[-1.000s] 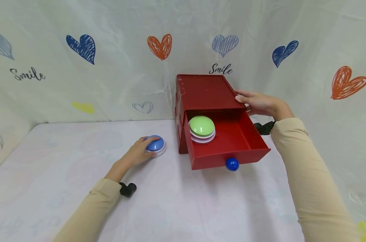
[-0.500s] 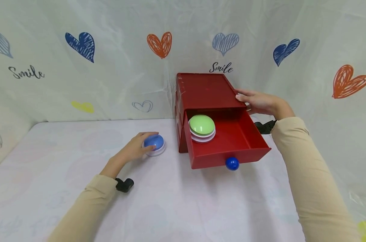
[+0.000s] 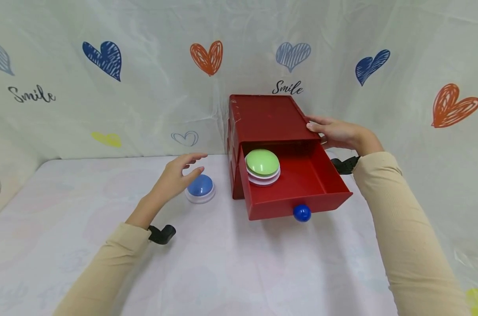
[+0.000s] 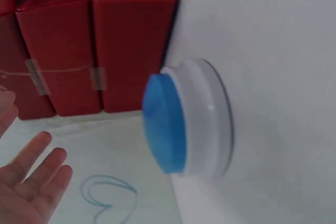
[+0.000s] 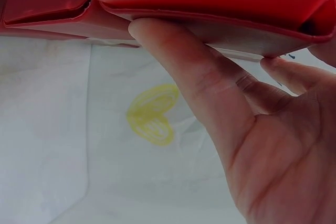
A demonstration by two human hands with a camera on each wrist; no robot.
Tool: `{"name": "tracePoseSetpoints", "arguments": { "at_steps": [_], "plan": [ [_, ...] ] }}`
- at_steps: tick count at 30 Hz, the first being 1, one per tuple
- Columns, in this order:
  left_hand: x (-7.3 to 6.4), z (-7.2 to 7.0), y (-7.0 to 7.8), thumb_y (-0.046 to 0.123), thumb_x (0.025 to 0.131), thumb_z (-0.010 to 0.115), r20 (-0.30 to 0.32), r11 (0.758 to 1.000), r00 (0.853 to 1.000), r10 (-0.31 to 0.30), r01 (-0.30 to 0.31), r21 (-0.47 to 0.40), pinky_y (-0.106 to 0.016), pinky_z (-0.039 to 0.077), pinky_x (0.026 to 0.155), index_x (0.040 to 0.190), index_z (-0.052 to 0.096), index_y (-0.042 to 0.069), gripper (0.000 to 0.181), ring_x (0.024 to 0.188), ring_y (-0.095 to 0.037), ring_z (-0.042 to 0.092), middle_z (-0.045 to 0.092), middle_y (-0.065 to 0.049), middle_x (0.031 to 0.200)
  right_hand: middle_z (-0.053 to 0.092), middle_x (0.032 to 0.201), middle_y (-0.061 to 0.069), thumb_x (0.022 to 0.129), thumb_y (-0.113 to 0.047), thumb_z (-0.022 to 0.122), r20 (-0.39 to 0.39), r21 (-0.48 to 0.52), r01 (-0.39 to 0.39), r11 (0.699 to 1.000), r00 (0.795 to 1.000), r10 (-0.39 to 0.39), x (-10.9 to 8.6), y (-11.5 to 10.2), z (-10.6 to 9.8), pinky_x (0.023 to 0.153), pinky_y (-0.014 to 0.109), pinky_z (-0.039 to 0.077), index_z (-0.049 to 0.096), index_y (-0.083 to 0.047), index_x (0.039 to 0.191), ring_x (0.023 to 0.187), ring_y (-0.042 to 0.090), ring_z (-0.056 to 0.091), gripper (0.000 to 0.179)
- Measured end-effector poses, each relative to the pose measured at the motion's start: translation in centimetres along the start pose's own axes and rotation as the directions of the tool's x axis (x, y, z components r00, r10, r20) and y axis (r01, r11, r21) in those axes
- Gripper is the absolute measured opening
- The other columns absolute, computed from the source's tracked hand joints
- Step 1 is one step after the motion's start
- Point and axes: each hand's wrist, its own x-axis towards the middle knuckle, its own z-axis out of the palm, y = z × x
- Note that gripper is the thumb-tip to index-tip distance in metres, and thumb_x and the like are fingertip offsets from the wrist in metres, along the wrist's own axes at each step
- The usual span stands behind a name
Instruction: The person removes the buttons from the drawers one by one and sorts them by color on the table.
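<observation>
The blue-domed push button with its white round base stands on the white table. Just above and behind it, my left hand hovers with fingers spread, holding nothing. In the left wrist view the button appears apart from the fingers. A red drawer box stands right of it, its drawer pulled out toward me. Inside, at the drawer's left, sits a green-domed push button. My right hand rests against the box's upper right edge; the right wrist view shows fingers touching its side.
A blue ball knob sticks out from the drawer front. Behind the table hangs a white cloth with printed hearts and "Smile" lettering. The white tabletop extends to the left and in front of the box.
My left hand has let go of the blue push button and risen up and slightly left, its fingers spreading. The right hand stays at the box, and the drawer has not moved.
</observation>
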Motion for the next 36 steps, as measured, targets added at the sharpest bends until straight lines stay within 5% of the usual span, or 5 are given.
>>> {"name": "tracePoseSetpoints", "arguments": {
  "at_steps": [9,19,29,36],
  "plan": [
    [0.8,-0.2,3.1,0.016,0.091,0.059,-0.152,0.990,0.982,0.114,-0.125,-0.060,-0.042,0.048,0.094,0.124,0.057,0.007,0.034,0.111,-0.025,0.057,0.060,-0.011,0.123,0.028,0.148,0.016,0.096,-0.040,0.042,0.000,0.004,0.003,1.000,1.000,-0.003,0.1,0.0,-0.1,0.095,0.051,0.044,0.003,-0.025,0.151,0.126,0.042,0.041,0.069],
    [1.3,0.2,7.3,0.008,0.086,0.063,-0.255,0.939,0.923,0.288,-0.325,-0.115,-0.040,0.053,0.085,0.113,0.062,0.002,0.028,0.098,-0.022,0.062,0.065,-0.012,0.111,0.029,0.147,0.016,0.096,-0.041,0.042,0.006,0.013,0.007,1.000,1.000,-0.007,0.1,0.1,-0.1,0.096,0.051,0.044,0.004,-0.025,0.151,0.127,0.041,0.040,0.069],
    [2.0,0.7,10.5,0.010,0.084,0.067,-0.209,0.898,0.891,0.404,-0.429,-0.096,-0.034,0.053,0.083,0.113,0.062,0.004,0.030,0.099,-0.022,0.058,0.064,-0.010,0.109,0.028,0.148,0.016,0.096,-0.040,0.043,0.008,0.023,0.005,1.000,1.000,-0.005,0.1,0.1,-0.1,0.096,0.050,0.044,0.002,-0.025,0.151,0.127,0.041,0.039,0.069],
    [2.5,1.2,11.9,0.016,0.085,0.067,-0.110,0.902,0.898,0.426,-0.431,-0.029,-0.029,0.052,0.081,0.114,0.062,0.008,0.031,0.099,-0.019,0.057,0.062,-0.004,0.112,0.028,0.148,0.016,0.096,-0.041,0.043,0.005,0.015,0.004,1.000,1.000,-0.004,0.0,0.0,-0.1,0.096,0.050,0.045,0.002,-0.024,0.151,0.127,0.041,0.040,0.070]
  ]
}}
